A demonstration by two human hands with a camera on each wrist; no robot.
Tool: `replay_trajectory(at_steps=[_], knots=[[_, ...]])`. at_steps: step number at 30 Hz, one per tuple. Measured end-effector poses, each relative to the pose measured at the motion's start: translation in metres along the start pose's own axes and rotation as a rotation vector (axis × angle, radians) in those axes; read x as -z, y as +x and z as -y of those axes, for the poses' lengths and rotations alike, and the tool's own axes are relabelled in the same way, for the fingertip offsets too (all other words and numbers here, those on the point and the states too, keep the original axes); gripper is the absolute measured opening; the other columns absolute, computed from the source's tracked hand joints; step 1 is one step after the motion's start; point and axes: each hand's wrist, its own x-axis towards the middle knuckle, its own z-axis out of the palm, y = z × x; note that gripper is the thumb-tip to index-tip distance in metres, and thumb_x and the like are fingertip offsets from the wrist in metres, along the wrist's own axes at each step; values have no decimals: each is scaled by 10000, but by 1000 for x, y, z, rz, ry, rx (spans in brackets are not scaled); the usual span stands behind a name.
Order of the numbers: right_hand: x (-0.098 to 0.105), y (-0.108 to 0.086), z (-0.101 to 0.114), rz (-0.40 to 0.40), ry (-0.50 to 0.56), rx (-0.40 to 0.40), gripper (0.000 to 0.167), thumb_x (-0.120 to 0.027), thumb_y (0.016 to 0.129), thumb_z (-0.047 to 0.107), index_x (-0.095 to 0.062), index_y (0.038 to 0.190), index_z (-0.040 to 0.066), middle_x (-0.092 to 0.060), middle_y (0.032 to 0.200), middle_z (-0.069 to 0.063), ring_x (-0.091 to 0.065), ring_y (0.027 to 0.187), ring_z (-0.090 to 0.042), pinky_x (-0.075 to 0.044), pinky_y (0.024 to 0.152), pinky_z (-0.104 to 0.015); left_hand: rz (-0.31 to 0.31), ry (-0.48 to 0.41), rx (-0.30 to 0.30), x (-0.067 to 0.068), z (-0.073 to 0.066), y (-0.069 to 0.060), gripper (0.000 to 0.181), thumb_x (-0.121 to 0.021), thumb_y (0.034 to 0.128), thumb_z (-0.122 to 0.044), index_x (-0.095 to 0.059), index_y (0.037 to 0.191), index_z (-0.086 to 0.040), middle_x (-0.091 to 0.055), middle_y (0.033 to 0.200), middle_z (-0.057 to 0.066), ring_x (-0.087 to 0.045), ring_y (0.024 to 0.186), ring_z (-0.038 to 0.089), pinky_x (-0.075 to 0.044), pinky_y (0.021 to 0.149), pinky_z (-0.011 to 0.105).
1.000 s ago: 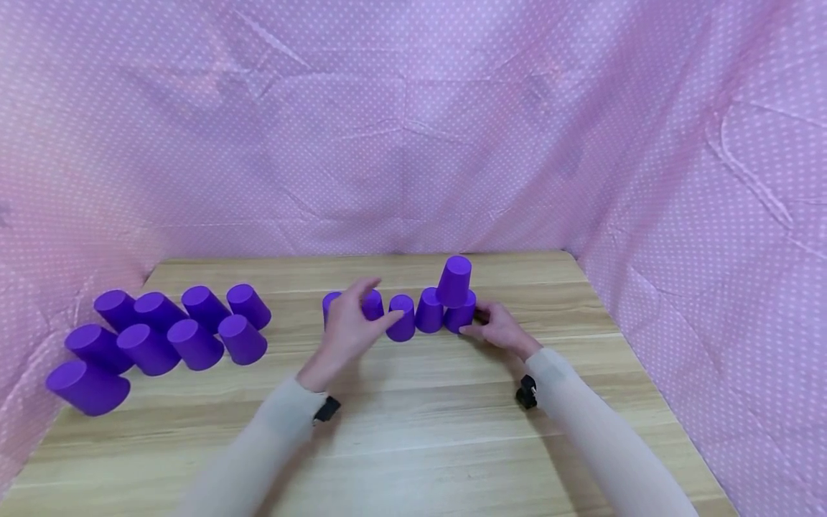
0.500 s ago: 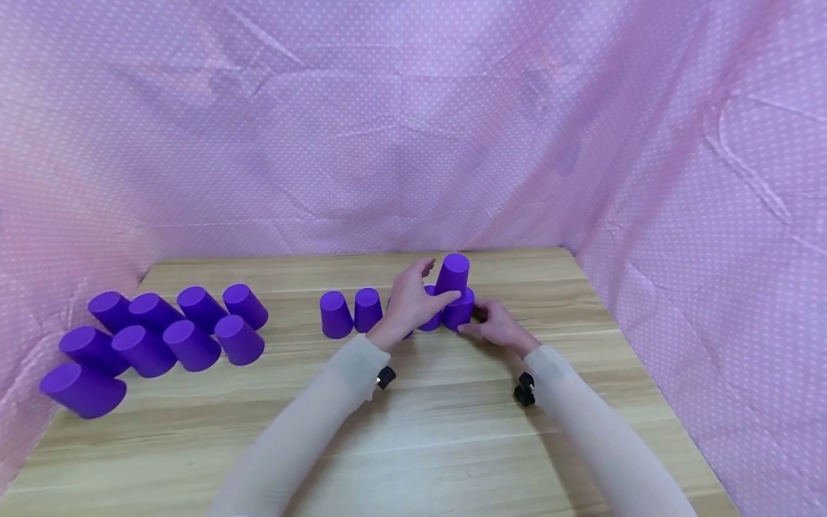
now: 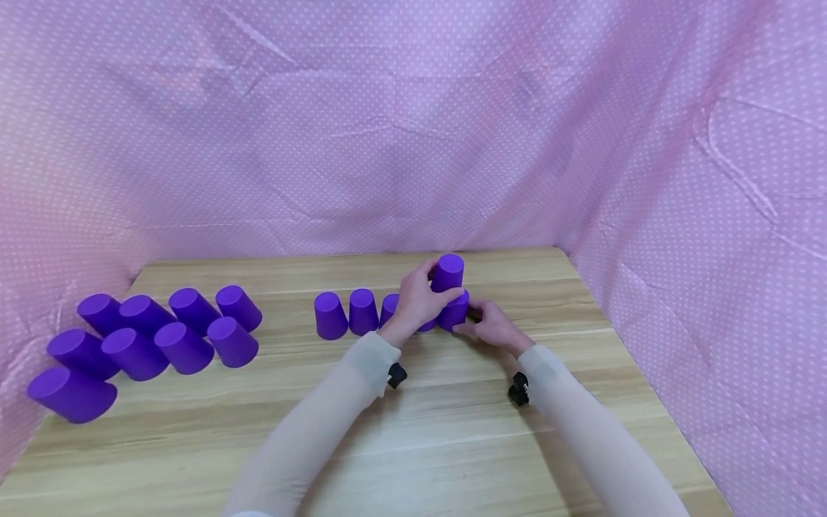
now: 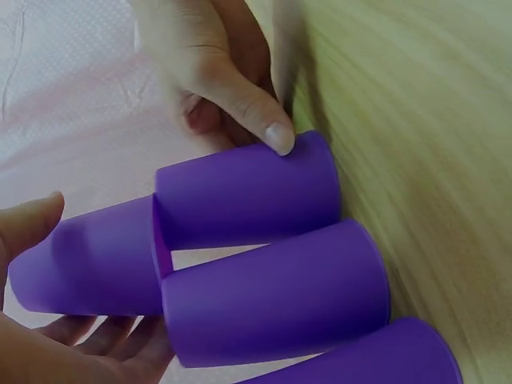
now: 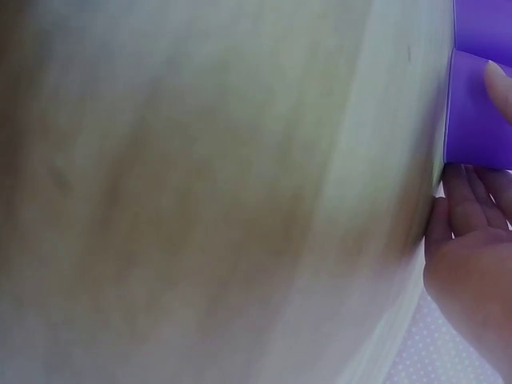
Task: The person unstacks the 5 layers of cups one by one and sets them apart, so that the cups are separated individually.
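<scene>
Several upside-down purple cups stand in a row at the middle of the table. One more upside-down cup (image 3: 449, 271) rests on the two rightmost cups of that row, bridging them in the left wrist view. Around this upper cup my left hand (image 3: 415, 298) has its thumb on one side and its fingers on the other. My right hand (image 3: 494, 327) holds the rightmost lower cup (image 3: 454, 316), its thumb (image 4: 276, 136) against the side near the rim. The left hand partly hides the neighbouring lower cup (image 4: 276, 296) and the middle cup (image 3: 389, 306) in the head view.
On the left of the wooden table (image 3: 452, 452), several more upside-down purple cups (image 3: 134, 352) stand in two rows. Two row cups, the end cup (image 3: 331, 316) and its neighbour (image 3: 363, 312), are left of my left arm. A pink dotted cloth (image 3: 362, 129) hangs behind and beside the table.
My left hand has moved right from over the row's left cups to the upper cup and closed around it. My right hand stays at the rightmost lower cup.
</scene>
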Motion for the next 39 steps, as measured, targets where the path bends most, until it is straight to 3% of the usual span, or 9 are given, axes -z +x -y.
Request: replay_trajectory(at_steps=[8, 13, 18, 22, 28, 36, 39], knots=[[2, -8, 22, 27, 51, 10, 482, -732, 830, 25, -546, 1266, -59, -585, 1235, -210, -502, 1188, -374, -309, 1060, -505, -14, -11, 0, 3, 1, -1, 601, -801, 792, -266, -548, 1305, -81, -629, 1171, 77, -584, 1056, 201, -470, 911, 326], [1, -3, 10, 16, 20, -6, 487, -748, 828, 72, -563, 1272, -4, -600, 1233, -157, -521, 1178, -320, -331, 1056, -465, -36, -26, -30, 13, -2, -8, 579, -812, 777, -285, -576, 1267, -85, -648, 1119, 58, -599, 1009, 185, -486, 875, 312], [1, -1, -1, -15, -19, -30, 504, -770, 818, 150, -579, 1277, 67, -608, 1236, -87, -528, 1176, -251, -352, 1048, -413, -20, -64, -68, 25, -2, -19, 540, -812, 776, -298, -598, 1219, -75, -657, 1075, 59, -609, 979, 186, -502, 868, 340], [2, -1, -2, -26, -27, -53, 528, -778, 810, 169, -571, 1286, 71, -598, 1250, -98, -517, 1190, -265, -347, 1050, -432, -20, -84, -76, 39, 1, -29, 543, -804, 783, -313, -597, 1223, -73, -660, 1061, 56, -611, 980, 182, -504, 883, 374], [1, -2, -3, -22, -34, -57, 549, -782, 806, 182, -561, 1290, 49, -592, 1256, -118, -514, 1195, -282, -339, 1054, -439, -36, -78, -59, 66, 12, -47, 540, -805, 775, -349, -606, 1210, -98, -659, 1048, 25, -611, 974, 165, -504, 881, 358], [-1, -2, -2, -6, 6, -36, 573, -774, 814, 152, -529, 1307, -6, -557, 1285, -187, -481, 1221, -340, -313, 1065, -469, -117, -64, -14, 124, 34, -70, 569, -807, 765, -377, -605, 1210, -86, -659, 1077, 70, -615, 1002, 199, -503, 889, 341], [0, -5, 8, 3, -2, -21, 538, -753, 829, 111, -529, 1297, -31, -557, 1277, -204, -480, 1217, -356, -317, 1062, -475, -133, -46, 16, 142, 40, -80, 603, -799, 756, -428, -598, 1218, -96, -650, 1103, 70, -603, 1025, 206, -495, 904, 350]])
